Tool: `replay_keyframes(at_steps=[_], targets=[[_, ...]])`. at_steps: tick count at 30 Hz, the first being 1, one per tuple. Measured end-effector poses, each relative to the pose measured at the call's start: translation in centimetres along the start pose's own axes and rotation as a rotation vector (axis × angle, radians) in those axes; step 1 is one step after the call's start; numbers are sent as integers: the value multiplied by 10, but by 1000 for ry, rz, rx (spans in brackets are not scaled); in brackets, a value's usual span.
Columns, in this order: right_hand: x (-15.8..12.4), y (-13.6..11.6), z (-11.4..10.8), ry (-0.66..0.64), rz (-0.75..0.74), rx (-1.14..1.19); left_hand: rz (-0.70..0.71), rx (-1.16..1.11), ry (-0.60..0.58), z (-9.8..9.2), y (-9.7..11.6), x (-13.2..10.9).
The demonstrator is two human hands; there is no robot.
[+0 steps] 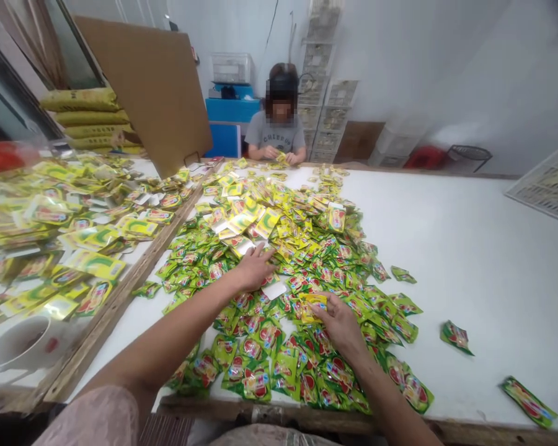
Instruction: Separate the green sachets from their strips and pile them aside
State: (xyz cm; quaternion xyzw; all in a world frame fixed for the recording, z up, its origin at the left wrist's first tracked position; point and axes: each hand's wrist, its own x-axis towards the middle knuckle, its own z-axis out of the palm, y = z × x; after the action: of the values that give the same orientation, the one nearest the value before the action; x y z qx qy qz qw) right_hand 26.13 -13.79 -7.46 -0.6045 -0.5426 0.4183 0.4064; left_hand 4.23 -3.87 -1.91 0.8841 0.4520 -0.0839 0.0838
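Observation:
A small yellow packet is pinched between the thumb and fingers of my right hand, low over the heap. My left hand has its fingers spread over the middle of the heap, by the flattened yellow cartons. Just under that palm a carton with a white flap sticks out; I cannot tell whether the hand grips it. Around both hands lie many green packets with red fruit pictures. Yellow packets and loose yellow cartons cover the heap's far side.
A wooden strip divides the white table. Left of it are more yellow cartons and a white cup. Across the table a person handles a yellow packet. A cardboard sheet stands upright; a white crate is at right.

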Motion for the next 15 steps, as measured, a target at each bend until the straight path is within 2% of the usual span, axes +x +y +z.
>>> replay_keyframes(at_steps=[2,5,8,12,15], targets=[[-3,0,-4,36,-6,24,35,62,-18,0,-2,9],[-5,-7,-11,77,11,69,28,42,94,1,-4,12],[-3,-17,-15,110,-4,153,-6,-65,213,1,-2,4],[9,-31,-10,216,-129,252,-52,-402,429,4,11,-12],[20,-37,-4,280,-215,284,-136,-807,504,16,25,-23]])
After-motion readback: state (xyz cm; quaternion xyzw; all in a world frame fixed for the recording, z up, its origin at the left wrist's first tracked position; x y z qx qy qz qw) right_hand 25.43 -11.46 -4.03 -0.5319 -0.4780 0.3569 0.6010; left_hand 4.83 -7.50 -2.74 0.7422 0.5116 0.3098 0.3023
